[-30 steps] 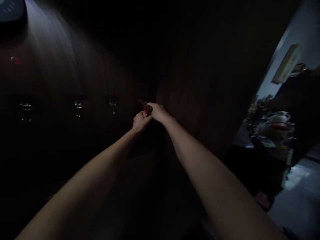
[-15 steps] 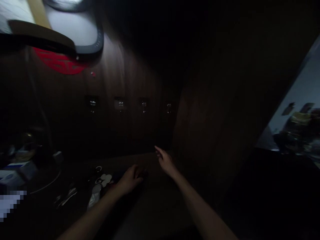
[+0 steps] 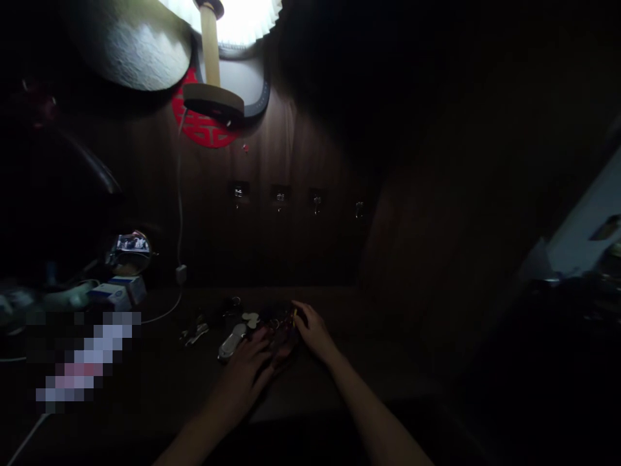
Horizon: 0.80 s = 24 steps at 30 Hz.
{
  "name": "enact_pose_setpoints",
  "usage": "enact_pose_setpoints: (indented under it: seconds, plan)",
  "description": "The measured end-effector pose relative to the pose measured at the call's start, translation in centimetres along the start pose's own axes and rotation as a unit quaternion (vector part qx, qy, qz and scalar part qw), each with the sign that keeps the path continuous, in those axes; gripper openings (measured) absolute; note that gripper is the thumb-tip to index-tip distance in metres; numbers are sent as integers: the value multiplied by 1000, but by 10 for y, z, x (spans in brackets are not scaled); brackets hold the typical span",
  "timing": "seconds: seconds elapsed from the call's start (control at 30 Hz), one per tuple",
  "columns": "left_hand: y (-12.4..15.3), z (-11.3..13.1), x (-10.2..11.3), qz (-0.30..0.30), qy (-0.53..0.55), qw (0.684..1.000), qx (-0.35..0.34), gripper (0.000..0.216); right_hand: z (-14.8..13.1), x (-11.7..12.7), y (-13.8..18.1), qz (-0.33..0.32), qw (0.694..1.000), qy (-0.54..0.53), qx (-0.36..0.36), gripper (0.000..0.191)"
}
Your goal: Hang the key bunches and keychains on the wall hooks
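On the dark surface, my left hand (image 3: 248,364) lies with its fingers apart at the near left side of a small dark heap (image 3: 280,321). Bits of yellow and red show in that heap; what it consists of is too dark to tell. My right hand (image 3: 314,330) curves against the heap's right side, thumb and fingers apart. Just left of the heap sit a pale flower-shaped piece (image 3: 251,319) and an oval silvery-white item (image 3: 231,343). Farther left lies a small shiny metal item (image 3: 195,334).
A lit lamp (image 3: 210,52) is above, its white cord (image 3: 180,207) running down to a small white block (image 3: 181,273). Blue-and-white boxes (image 3: 111,294) and a round mirror (image 3: 133,246) stand at left. Several metal hooks (image 3: 280,196) line the wooden back wall. A wooden side panel (image 3: 412,239) rises at right.
The view has swung left, showing more of the lamp and boxes. My right hand has come down from the air to the heap. The left hand's fingers have spread beside it.
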<state>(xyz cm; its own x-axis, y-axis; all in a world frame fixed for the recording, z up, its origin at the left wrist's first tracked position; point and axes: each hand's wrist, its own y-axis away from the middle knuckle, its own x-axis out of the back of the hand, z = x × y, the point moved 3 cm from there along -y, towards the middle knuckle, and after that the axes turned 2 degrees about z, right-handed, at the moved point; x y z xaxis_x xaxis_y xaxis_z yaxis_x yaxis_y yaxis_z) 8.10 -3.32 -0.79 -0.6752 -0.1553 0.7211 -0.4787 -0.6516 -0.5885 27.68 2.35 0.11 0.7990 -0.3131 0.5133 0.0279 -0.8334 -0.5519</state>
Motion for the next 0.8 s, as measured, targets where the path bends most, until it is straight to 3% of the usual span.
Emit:
enact_pose_setpoints:
  seconds: [0.17,0.27,0.37,0.47,0.63,0.8]
  plan:
    - [4,-8,2,47,3,999,25,32,5,-5,-4,3,1000,18,-8,57]
    - [2,-11,3,73,6,996,54,39,19,-2,-7,77,995,-28,-60,60]
    - [2,-12,12,105,19,990,93,43,37,5,-9,169,970,-114,-133,58]
    - [5,-13,25,164,52,974,146,36,48,10,-9,212,946,-171,-176,50]
    - [9,-18,42,267,105,928,239,25,45,17,-7,243,917,-246,-200,35]
    - [6,-20,45,258,165,913,270,23,35,18,-11,214,913,-281,-205,34]
